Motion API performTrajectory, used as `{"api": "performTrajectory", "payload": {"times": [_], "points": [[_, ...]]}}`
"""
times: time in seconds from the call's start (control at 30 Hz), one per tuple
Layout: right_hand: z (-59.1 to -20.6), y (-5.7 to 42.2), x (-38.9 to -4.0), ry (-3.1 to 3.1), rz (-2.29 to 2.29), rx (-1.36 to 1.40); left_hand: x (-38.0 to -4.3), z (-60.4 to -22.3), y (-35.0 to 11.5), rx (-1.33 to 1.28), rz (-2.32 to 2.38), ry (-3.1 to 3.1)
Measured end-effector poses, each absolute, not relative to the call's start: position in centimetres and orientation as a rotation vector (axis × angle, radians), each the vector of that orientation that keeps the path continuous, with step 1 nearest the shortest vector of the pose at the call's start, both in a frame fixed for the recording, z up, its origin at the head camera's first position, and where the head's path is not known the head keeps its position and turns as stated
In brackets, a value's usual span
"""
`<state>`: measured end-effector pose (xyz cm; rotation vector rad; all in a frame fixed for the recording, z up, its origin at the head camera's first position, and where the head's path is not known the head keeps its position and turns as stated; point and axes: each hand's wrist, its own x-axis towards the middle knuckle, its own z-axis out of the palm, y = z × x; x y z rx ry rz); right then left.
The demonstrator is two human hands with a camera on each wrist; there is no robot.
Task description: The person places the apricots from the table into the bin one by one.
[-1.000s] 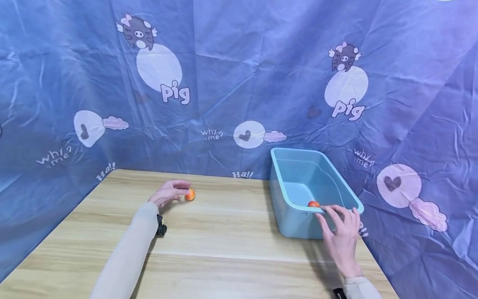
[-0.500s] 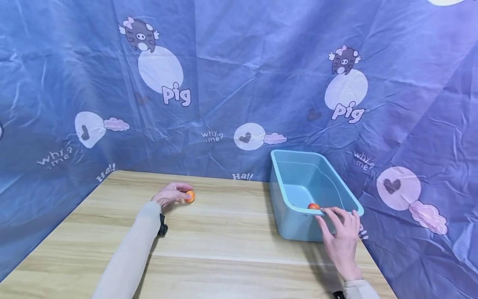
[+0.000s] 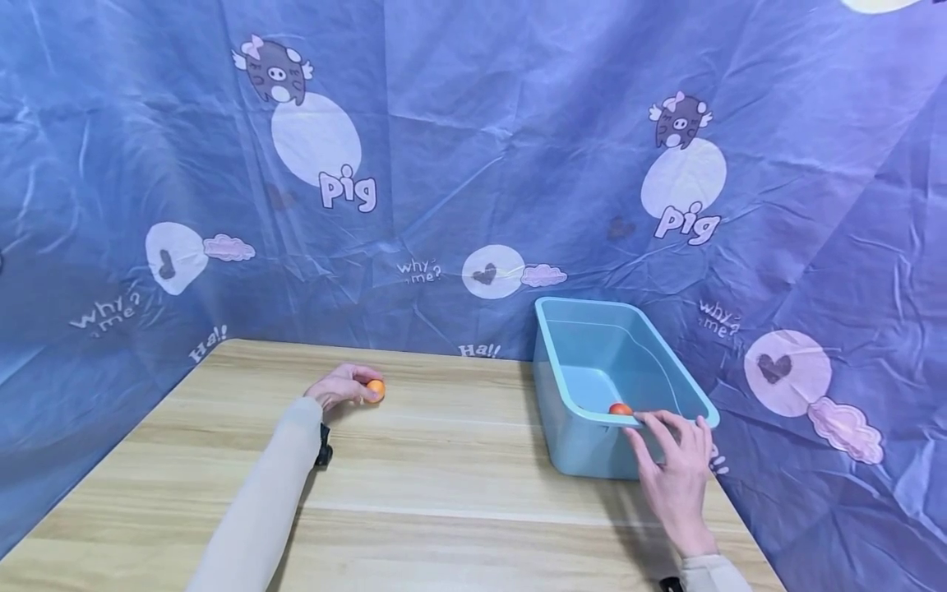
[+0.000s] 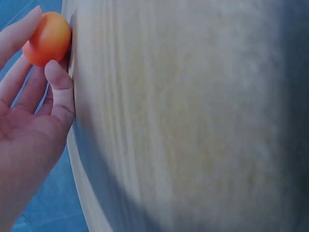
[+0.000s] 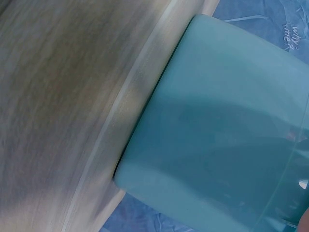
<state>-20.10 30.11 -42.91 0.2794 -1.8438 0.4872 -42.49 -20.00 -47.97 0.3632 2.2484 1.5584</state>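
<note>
My left hand (image 3: 340,388) is at the far left part of the table, its thumb and fingers pinching a small smooth orange ball (image 3: 376,390). In the left wrist view the ball (image 4: 48,39) sits between the fingertips, close to the tabletop. My right hand (image 3: 676,473) grips the near rim of a light blue plastic bin (image 3: 551,386), thumb outside and fingers over the edge. Just behind that rim, beside the fingertips, the top of a red-orange ball (image 3: 620,409) shows inside the bin; its lower part is hidden. The right wrist view shows mostly the bin's outer wall (image 5: 212,121).
The wood-grain table (image 3: 414,469) stretches between the two hands. A blue printed cloth (image 3: 444,181) hangs behind and at both sides, close to the bin's far right side. Black wrist straps (image 3: 323,448) show at the sleeves.
The left fingers have closed on the orange ball, and the thumb now lies across its near side. The right hand and the bin have stayed in place.
</note>
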Motion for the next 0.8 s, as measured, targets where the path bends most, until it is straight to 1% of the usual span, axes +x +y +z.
{"api": "performTrajectory", "payload": {"times": [0.67,0.8], "points": [[-42.88,30.15,-20.11,-1.843,0.491,0.281,-42.14,-47.32,-19.6,0.281,1.787,2.139],[-42.95,30.16,-20.06,-1.844,0.493,0.277,-42.19,-47.05,-19.18,0.302,1.802,2.136]]}}
